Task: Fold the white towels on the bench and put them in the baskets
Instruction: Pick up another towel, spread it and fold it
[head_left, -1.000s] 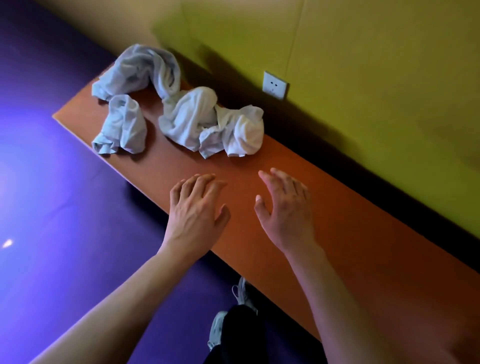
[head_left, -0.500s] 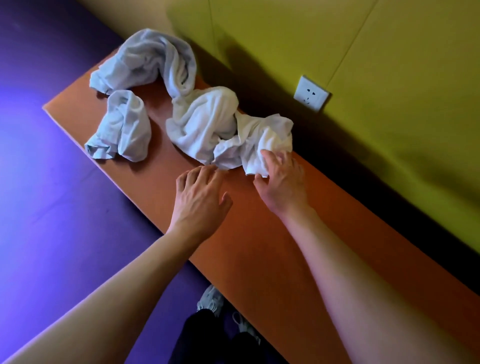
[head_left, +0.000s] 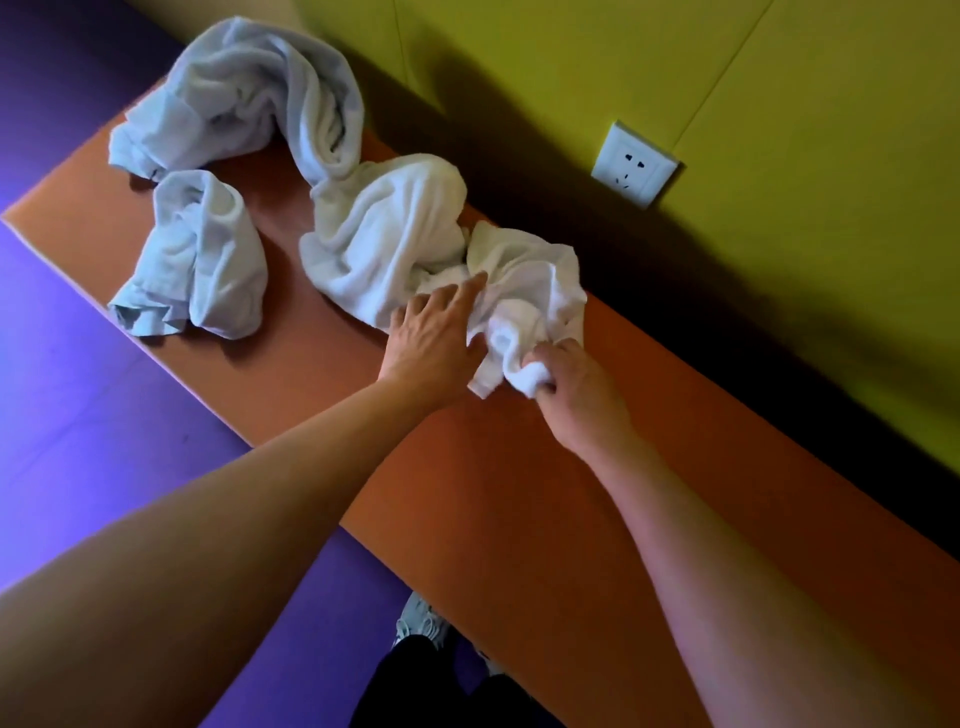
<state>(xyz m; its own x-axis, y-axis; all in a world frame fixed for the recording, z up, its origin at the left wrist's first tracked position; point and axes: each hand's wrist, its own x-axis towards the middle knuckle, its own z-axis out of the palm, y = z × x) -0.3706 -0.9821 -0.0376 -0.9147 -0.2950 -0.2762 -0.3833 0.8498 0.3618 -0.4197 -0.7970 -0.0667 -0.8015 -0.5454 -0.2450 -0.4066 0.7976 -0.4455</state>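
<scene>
Several crumpled white towels lie on the orange bench (head_left: 519, 493). The nearest towel (head_left: 524, 280) is a rumpled heap by the wall side. My right hand (head_left: 571, 384) grips its near edge, with cloth bunched in the curled fingers. My left hand (head_left: 434, 338) lies on the same towel's left side, fingers stretched out over the cloth. A larger towel (head_left: 384, 239) touches it on the left. Two more towels sit farther left: a small one (head_left: 202, 260) near the front edge and a long one (head_left: 234, 98) at the bench's far end. No basket is in view.
A yellow-green wall (head_left: 727, 78) with a white socket (head_left: 635, 162) runs behind the bench. Purple floor (head_left: 104, 441) lies along the bench's front edge. My shoes (head_left: 421, 618) and dark trousers show below the bench edge.
Both hands moved forward from above the bare bench onto the nearest towel. The right hand closed on its near edge and the left hand came to rest on the cloth.
</scene>
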